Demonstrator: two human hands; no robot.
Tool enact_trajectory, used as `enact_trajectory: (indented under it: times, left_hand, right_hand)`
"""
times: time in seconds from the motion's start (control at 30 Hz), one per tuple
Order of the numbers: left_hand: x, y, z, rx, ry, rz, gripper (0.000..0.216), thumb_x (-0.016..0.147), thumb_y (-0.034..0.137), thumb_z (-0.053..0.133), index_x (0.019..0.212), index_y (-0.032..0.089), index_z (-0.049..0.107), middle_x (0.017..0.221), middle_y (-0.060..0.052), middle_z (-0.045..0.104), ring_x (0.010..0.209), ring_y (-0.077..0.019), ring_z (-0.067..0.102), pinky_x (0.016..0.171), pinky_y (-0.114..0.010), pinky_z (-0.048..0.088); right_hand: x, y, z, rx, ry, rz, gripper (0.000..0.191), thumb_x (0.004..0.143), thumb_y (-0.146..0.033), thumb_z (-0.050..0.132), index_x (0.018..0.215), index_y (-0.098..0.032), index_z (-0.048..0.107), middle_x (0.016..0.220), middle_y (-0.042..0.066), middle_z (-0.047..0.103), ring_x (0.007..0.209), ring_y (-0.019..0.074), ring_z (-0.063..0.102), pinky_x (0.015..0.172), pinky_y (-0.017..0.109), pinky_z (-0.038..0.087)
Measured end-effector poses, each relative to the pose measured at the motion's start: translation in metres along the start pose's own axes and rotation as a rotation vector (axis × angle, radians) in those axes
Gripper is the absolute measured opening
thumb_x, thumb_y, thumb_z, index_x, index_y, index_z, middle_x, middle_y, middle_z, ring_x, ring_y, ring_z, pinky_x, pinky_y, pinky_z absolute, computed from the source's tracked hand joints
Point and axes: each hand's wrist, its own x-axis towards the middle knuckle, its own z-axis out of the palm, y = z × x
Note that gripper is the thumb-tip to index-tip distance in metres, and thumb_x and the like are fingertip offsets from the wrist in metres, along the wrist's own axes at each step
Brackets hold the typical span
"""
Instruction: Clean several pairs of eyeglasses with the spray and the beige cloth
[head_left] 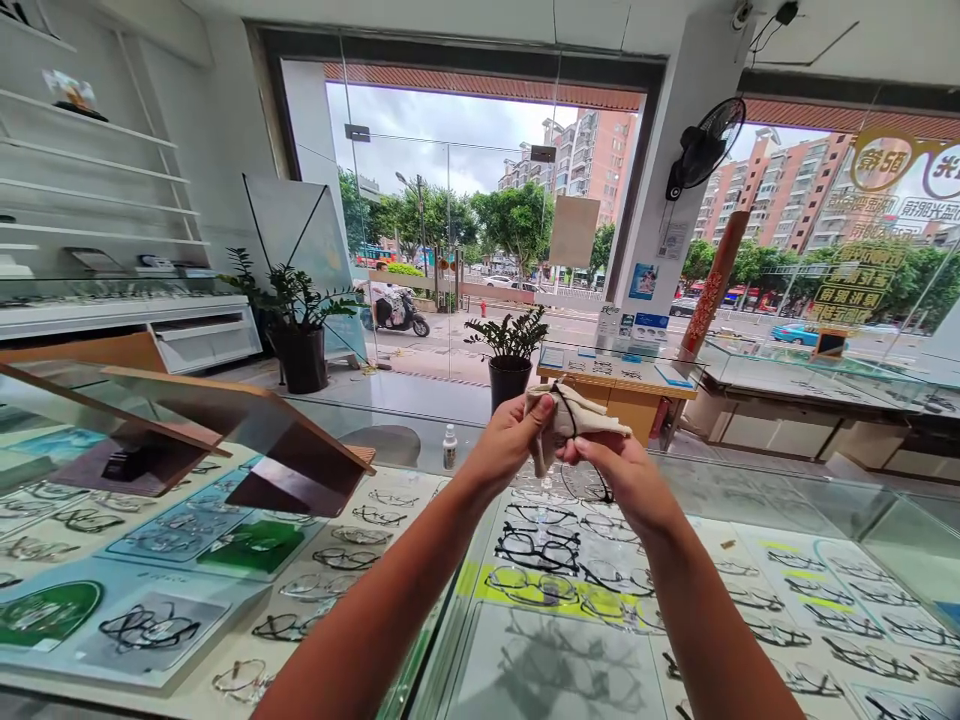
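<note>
Left hand (pixel 504 443): pinches a folded, beige cloth (pixel 592 412) | Right hand (pixel 619 478): pinches the thin, dark-rimmed eyeglasses (pixel 568 410) by the cloth | Eyeglasses: up above the clear glass counter (pixel 487 660), toward its far edge, partly behind the cloth | Small white bottle (pixel 450 448): stands near the counter's far edge

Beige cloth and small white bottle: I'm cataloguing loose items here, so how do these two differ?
The beige cloth is bunched and folded, while the small bottle has a firm, narrow shape.
The beige cloth is held up in the left hand; the small bottle stands upright, untouched.
The beige cloth is plain, the small bottle dark-banded.
Both are pale.
</note>
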Motion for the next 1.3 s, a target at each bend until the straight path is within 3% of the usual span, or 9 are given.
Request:
enact_trajectory:
  times: [0.1, 0.2, 0.4, 0.53, 0.7, 0.87, 1.07, 1.17, 1.3]
  left_hand:
    - [-0.001, 0.006, -0.004, 0.010, -0.084, -0.053, 0.044, 0.081, 0.047, 0.089, 0.101, 0.012, 0.072, 0.081, -0.007, 0.074, 0.072, -0.0152, 0.070, 0.069, -0.025, 0.054]
    - [-0.003, 0.003, -0.001, -0.005, -0.072, -0.038, 0.043, 0.080, 0.041, 0.091, 0.105, 0.014, 0.069, 0.075, -0.004, 0.071, 0.065, -0.0134, 0.067, 0.065, -0.024, 0.052]
    - [-0.003, -0.008, 0.013, -0.008, 0.123, 0.065, 0.046, 0.081, 0.054, 0.087, 0.092, 0.015, 0.065, 0.065, 0.001, 0.066, 0.047, -0.0094, 0.057, 0.048, -0.021, 0.045]
    - [-0.002, -0.008, 0.013, 0.023, 0.187, 0.042, 0.051, 0.084, 0.062, 0.081, 0.086, 0.015, 0.063, 0.059, 0.002, 0.063, 0.045, -0.0096, 0.056, 0.046, -0.021, 0.044]
    - [0.001, -0.001, 0.011, -0.095, 0.115, -0.079, 0.054, 0.077, 0.063, 0.087, 0.083, 0.014, 0.065, 0.064, -0.001, 0.066, 0.055, -0.0116, 0.063, 0.055, -0.023, 0.052]
    - [0.001, 0.006, 0.012, -0.172, 0.069, -0.111, 0.053, 0.079, 0.061, 0.087, 0.084, 0.013, 0.066, 0.067, -0.002, 0.068, 0.065, -0.0160, 0.069, 0.061, -0.025, 0.055]
    - [0.001, 0.009, 0.002, -0.177, 0.070, -0.137, 0.053, 0.079, 0.062, 0.086, 0.092, 0.012, 0.072, 0.074, -0.005, 0.073, 0.073, -0.0176, 0.072, 0.069, -0.027, 0.058]
    - [0.001, 0.013, -0.010, -0.143, 0.055, -0.186, 0.053, 0.079, 0.061, 0.086, 0.092, 0.011, 0.074, 0.077, -0.006, 0.075, 0.074, -0.0167, 0.071, 0.071, -0.025, 0.056]
    - [0.001, 0.018, -0.023, -0.089, -0.080, -0.335, 0.052, 0.081, 0.059, 0.086, 0.091, 0.009, 0.077, 0.082, -0.010, 0.076, 0.075, -0.0167, 0.069, 0.069, -0.025, 0.055]
  right_hand:
    - [0.001, -0.003, -0.004, 0.017, 0.017, 0.048, 0.029, 0.082, -0.048, 0.083, 0.083, -0.019, 0.080, 0.087, 0.007, 0.077, 0.089, 0.0216, 0.064, 0.089, 0.038, 0.048]
    - [0.002, -0.001, -0.001, 0.052, 0.006, 0.061, 0.026, 0.080, -0.045, 0.084, 0.083, -0.020, 0.079, 0.084, 0.005, 0.075, 0.085, 0.0204, 0.062, 0.086, 0.037, 0.047]
    - [0.002, 0.006, 0.009, 0.012, 0.014, 0.005, 0.018, 0.082, -0.039, 0.079, 0.079, -0.022, 0.077, 0.080, 0.003, 0.071, 0.086, 0.0209, 0.061, 0.086, 0.037, 0.046]
    - [0.002, 0.008, 0.010, 0.014, 0.020, 0.009, 0.022, 0.083, -0.043, 0.080, 0.078, -0.022, 0.077, 0.082, 0.004, 0.072, 0.087, 0.0218, 0.062, 0.087, 0.038, 0.047]
    - [0.004, 0.006, 0.004, 0.093, 0.034, 0.098, 0.033, 0.078, -0.051, 0.086, 0.081, -0.018, 0.081, 0.086, 0.007, 0.075, 0.087, 0.0210, 0.063, 0.087, 0.037, 0.048]
    - [0.001, -0.003, 0.006, 0.188, 0.065, 0.124, 0.034, 0.073, -0.048, 0.091, 0.079, -0.017, 0.080, 0.087, 0.007, 0.074, 0.088, 0.0199, 0.064, 0.085, 0.034, 0.050]
    - [-0.019, -0.016, 0.011, 0.181, 0.113, 0.078, 0.031, 0.080, -0.049, 0.087, 0.079, -0.020, 0.075, 0.092, 0.005, 0.072, 0.095, 0.0207, 0.064, 0.088, 0.033, 0.051]
    - [-0.034, -0.033, 0.000, -0.078, 0.075, -0.037, 0.029, 0.093, -0.051, 0.075, 0.087, -0.022, 0.074, 0.095, 0.006, 0.071, 0.099, 0.0232, 0.064, 0.092, 0.037, 0.050]
    - [-0.049, -0.065, -0.019, -0.871, -0.077, -0.353, 0.020, 0.105, -0.033, 0.059, 0.100, -0.023, 0.075, 0.111, 0.011, 0.071, 0.108, 0.0260, 0.062, 0.098, 0.043, 0.048]
